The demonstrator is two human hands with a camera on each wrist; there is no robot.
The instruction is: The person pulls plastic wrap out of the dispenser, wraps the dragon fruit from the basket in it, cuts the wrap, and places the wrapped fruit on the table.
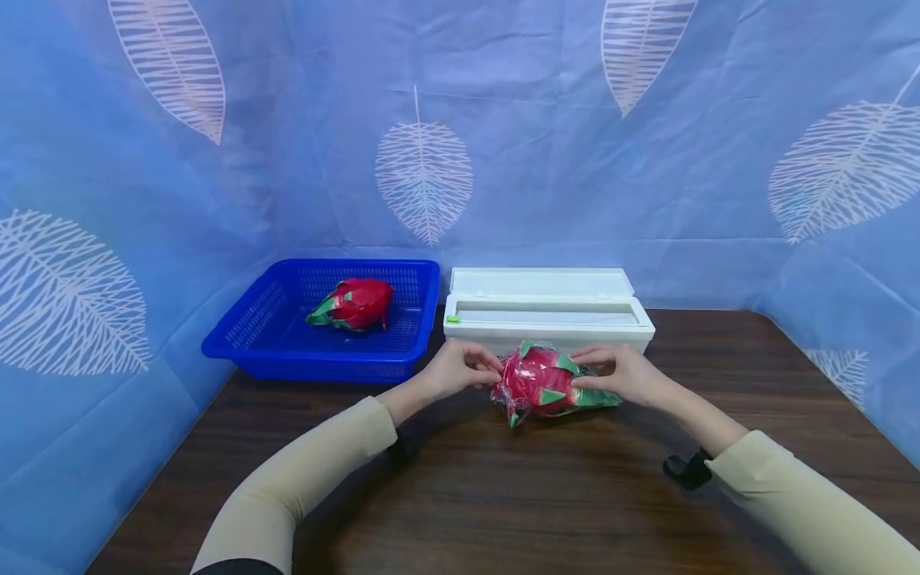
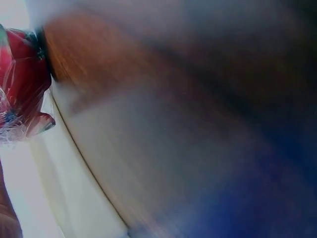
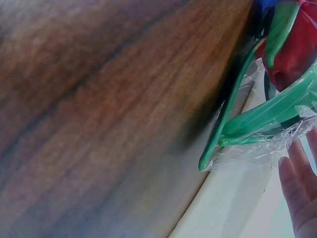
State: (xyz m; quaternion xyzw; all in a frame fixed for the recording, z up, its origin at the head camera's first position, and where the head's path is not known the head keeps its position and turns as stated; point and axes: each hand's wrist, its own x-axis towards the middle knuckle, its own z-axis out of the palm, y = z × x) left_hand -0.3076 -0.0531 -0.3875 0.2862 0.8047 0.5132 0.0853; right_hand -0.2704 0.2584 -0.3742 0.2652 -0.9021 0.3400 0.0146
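Note:
A red dragon fruit (image 1: 535, 377) with green scales lies on the dark wooden table, wrapped in clear plastic film. At its left end my left hand (image 1: 461, 369) pinches the gathered plastic wrap (image 1: 501, 391) with thumb and fingertips. My right hand (image 1: 624, 374) grips the wrapped fruit near its green tip, thumb on the near side and fingers on the far side. In the right wrist view, long green scales (image 3: 275, 111) show under loose film beside the fingers (image 3: 296, 181). The left wrist view catches the wrapped fruit (image 2: 25, 74) at its left edge; the left fingers are mostly out of sight there.
Behind the fruit stands a white cling-film dispenser box (image 1: 549, 335) with its lid raised. A blue plastic basket (image 1: 323, 363) at the back left holds another dragon fruit (image 1: 359, 303) without film. A blue leaf-patterned cloth (image 1: 517, 176) hangs around the table (image 1: 503, 495).

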